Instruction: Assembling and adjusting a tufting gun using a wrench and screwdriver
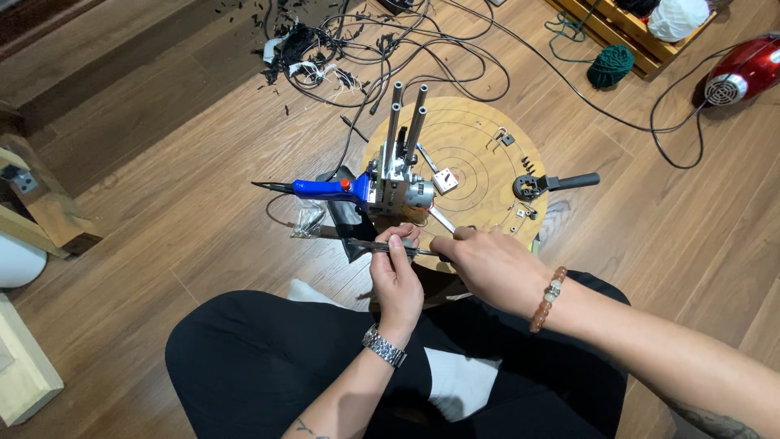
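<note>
The person is sitting cross-legged on a brown wood-plank floor [162, 203], black trousers filling the lower part of the view. The left hand [398, 280], with a metal link watch on its wrist, is curling its fingers around a thin, dark metal tool [370, 245] that looks like tweezers or fine pliers, holding it level with the tip pointing left. The right hand [487, 267], wearing a bracelet of rounded reddish-brown beads, is closing thumb and fingertips on the other end of that same slim tool, so the two hands are sitting just beside each other, nearly touching.

Just beyond the hands, a small mechanical assembly [398, 191] of bright machined metal is standing upright on a round plywood disc [479, 162] marked with concentric circles. Three smooth grey metal rods [406, 122] are rising from its top, and a cylindrical motor-like part is sticking out to one side. A blue-handled soldering iron [321, 189] with a pointed dark tip is lying across its left side. On the disc a black clamp with a ribbed handle [556, 184] and small metal brackets are resting. Farther back, black cables [390, 49] are tangling among dark scraps, near a ball of green yarn [611, 65] and a glossy red appliance [743, 73].
</note>
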